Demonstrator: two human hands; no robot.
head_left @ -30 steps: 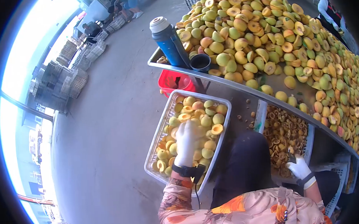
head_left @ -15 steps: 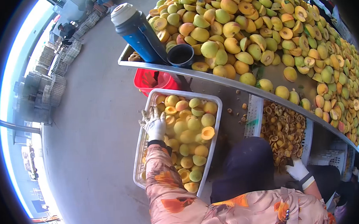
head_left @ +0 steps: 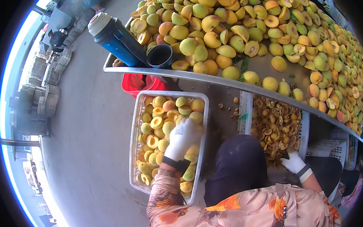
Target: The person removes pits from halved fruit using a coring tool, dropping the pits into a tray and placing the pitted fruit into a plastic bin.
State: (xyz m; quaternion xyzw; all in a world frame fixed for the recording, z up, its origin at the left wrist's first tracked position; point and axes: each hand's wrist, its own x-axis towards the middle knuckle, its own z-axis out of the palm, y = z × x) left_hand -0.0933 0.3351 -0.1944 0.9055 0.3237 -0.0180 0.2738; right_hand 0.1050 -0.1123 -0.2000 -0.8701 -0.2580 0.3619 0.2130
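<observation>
The left hand [head_left: 183, 137] reaches into the white crate [head_left: 172, 92] among fruit halves [head_left: 156, 122], apparently arranging them; the next move calls for gentle fingers. Blur hides its grip: I cannot tell. Right of the crate, the right hand [head_left: 294, 162] is beside pits [head_left: 276, 126], its grip equally unclear.

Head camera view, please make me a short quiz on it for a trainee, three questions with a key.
1. True or false: the dark cup stands beside the blue flask.
2. Fill in: the bucket just beyond the white crate is coloured ____.
3. Where is the gloved left hand? A: on the flask. B: inside the cup. C: at the fruit in the crate.

Key: 1. True. 2. Red. 3. C.
</observation>
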